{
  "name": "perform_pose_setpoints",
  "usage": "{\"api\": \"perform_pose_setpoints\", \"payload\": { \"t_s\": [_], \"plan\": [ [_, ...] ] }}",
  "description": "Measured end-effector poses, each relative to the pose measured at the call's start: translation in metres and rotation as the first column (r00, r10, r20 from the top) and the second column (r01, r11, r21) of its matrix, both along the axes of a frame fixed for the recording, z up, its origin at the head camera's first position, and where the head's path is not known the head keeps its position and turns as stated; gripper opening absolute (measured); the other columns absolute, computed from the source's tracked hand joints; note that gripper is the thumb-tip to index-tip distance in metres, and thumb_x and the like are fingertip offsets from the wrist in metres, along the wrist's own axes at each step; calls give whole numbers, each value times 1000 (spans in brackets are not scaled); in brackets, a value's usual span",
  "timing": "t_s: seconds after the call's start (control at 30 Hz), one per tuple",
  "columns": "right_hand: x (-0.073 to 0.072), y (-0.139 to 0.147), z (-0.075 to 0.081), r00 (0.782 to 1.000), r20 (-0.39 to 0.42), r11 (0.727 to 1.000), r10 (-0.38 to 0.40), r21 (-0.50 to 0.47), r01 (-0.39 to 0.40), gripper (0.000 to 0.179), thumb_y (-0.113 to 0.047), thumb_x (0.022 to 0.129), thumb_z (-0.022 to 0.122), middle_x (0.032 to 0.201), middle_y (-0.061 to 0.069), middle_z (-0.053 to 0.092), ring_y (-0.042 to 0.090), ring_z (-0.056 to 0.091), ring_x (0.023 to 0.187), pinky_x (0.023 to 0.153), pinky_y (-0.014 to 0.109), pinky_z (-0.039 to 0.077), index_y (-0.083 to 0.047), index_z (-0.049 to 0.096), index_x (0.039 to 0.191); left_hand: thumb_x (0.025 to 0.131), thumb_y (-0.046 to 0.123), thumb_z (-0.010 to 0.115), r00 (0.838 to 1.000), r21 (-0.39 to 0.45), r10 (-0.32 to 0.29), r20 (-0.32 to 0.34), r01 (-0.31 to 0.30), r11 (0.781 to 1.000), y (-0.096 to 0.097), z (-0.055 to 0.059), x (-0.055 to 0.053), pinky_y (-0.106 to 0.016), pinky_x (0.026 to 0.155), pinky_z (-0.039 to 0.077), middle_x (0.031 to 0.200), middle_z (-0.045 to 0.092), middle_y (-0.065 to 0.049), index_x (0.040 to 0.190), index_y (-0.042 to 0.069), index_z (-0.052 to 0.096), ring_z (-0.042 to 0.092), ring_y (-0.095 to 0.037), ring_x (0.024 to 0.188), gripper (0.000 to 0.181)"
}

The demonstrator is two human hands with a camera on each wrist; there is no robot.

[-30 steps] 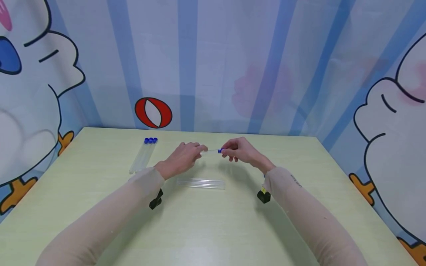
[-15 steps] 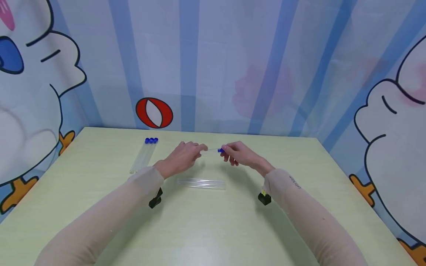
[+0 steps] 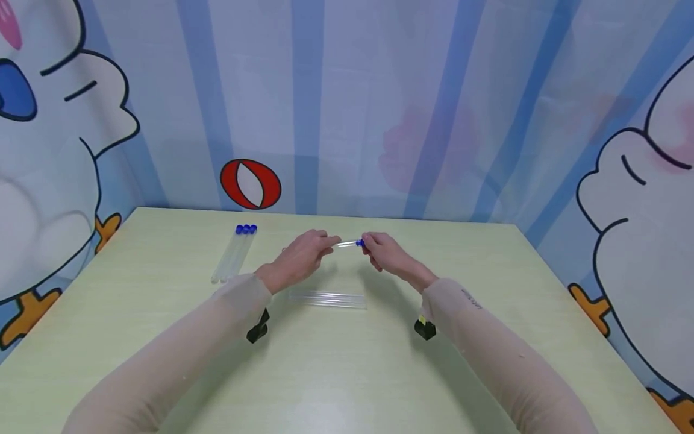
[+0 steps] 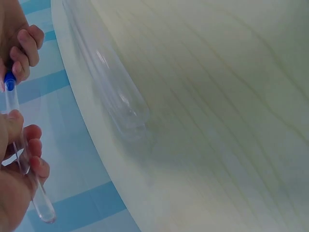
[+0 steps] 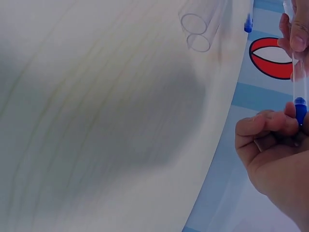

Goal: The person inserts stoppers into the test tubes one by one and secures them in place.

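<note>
At head-view centre, the tube [image 3: 348, 243] runs sideways; left fingers [image 4: 41, 167] grip its body, right fingers [image 5: 273, 123] pinch its blue cap [image 5: 301, 112].

Tube [image 3: 348, 243] between hands [image 3: 303, 254], above table [image 3: 347, 374]

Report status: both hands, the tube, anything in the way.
Left hand grips tube. Right hand pinches blue cap at tube's end. Two uncapped tubes lie apart, seemingly not in the way.

R grip [image 3: 388, 252] on cap [image 3: 360, 243], prob.
</note>
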State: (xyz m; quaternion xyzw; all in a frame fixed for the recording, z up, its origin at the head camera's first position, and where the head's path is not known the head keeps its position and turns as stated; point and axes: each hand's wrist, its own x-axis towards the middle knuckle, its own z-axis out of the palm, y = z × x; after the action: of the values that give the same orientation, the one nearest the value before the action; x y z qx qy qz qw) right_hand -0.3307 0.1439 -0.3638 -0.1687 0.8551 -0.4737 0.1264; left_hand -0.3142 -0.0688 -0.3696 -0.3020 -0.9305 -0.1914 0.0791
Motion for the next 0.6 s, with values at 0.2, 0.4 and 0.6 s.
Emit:
{"api": "perform_pose_setpoints", "payload": {
  "t_s": [0.2, 0.4, 0.6],
  "plan": [
    [0, -4, 0, 1000, -15, 1000, -17, 12, 18, 39, -24, 107, 26, 62, 4, 39, 17, 37, 50, 56, 35, 38, -4, 47, 81, 92, -3, 57, 1000, -17, 18, 1, -18, 1000, 2, 1, 1, -35, 89, 54, 104, 68, -12, 130, 8, 61, 63, -24, 96, 40],
    [1, -6, 2, 999, -2, 999, -42, 22, 42, 41, -26, 107, 26, 58, 1, 38, 16, 37, 49, 58, 36, 38, -5, 46, 79, 90, -8, 55, 999, -48, 10, -31, -11, 999, 4, 4, 2, -35, 89, 54, 102, 68, -13, 128, 7, 61, 65, -25, 95, 42],
    [2, -7, 3, 998, -5, 998, -56, 33, 56, 41, -27, 107, 27, 56, 0, 39, 16, 39, 49, 60, 35, 38, -6, 47, 78, 89, -9, 56, 998, -61, 5, -68, -9, 998, 6, 4, 2, -34, 87, 54, 100, 68, -13, 126, 6, 62, 64, -25, 92, 40]
  ]
}}
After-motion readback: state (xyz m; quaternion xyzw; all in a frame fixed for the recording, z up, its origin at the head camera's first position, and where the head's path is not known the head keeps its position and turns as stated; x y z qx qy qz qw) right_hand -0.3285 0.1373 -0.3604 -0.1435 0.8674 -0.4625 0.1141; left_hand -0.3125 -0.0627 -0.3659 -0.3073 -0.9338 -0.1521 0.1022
